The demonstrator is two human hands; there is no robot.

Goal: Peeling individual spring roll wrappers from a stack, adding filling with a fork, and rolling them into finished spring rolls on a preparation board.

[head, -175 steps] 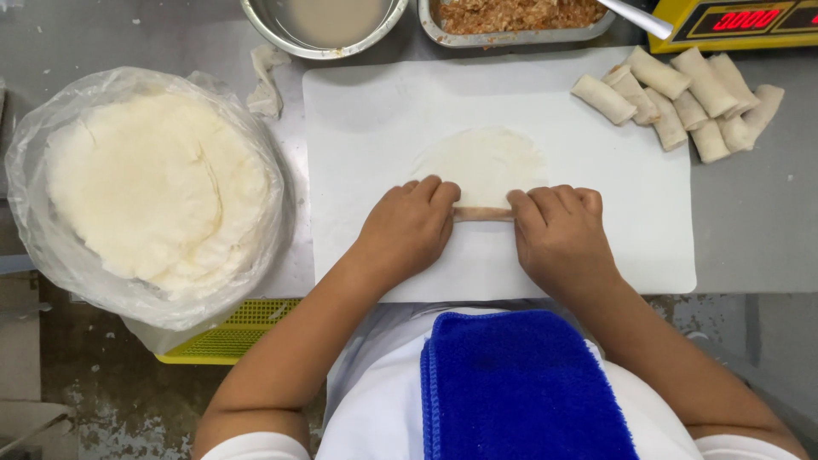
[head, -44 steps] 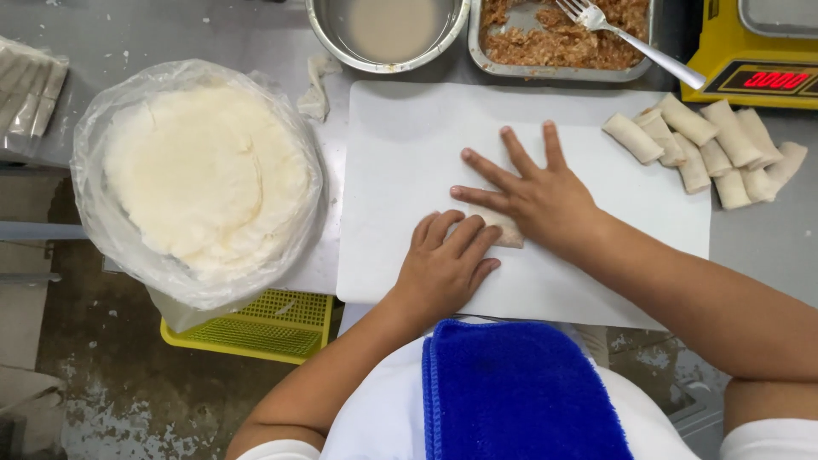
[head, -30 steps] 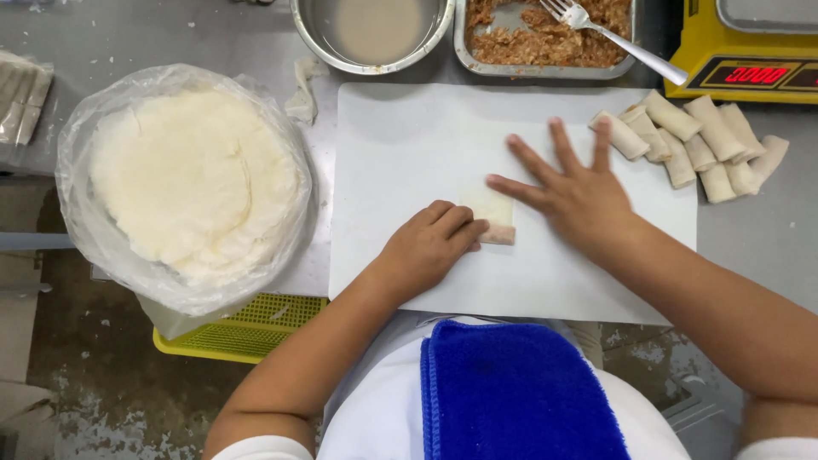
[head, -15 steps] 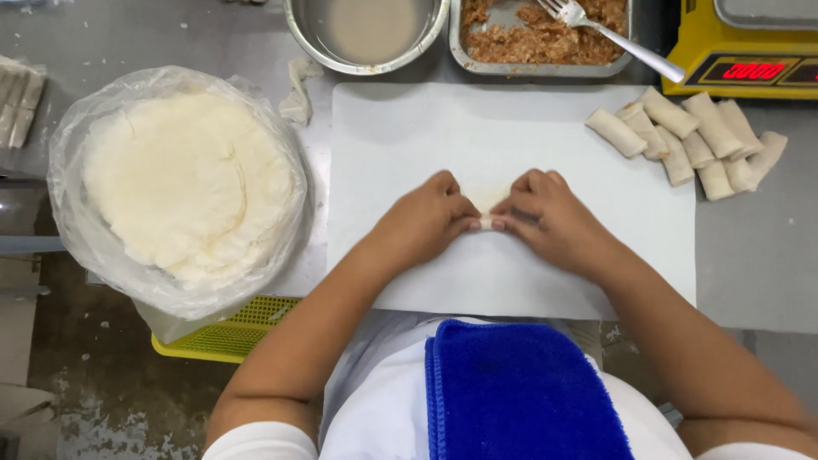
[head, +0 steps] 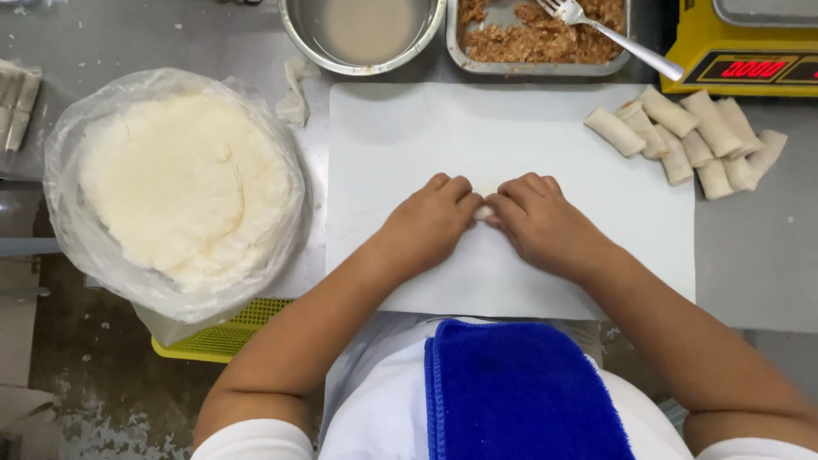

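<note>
Centrally, left hand (head: 430, 223) and right hand (head: 538, 223) pinch roll (head: 484, 212) on white board (head: 409, 128) (steel counter (head: 750, 255) beneath).

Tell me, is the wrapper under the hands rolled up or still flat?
Rolled up. Only a small pale roll peeks out between the left hand and right hand.
</note>
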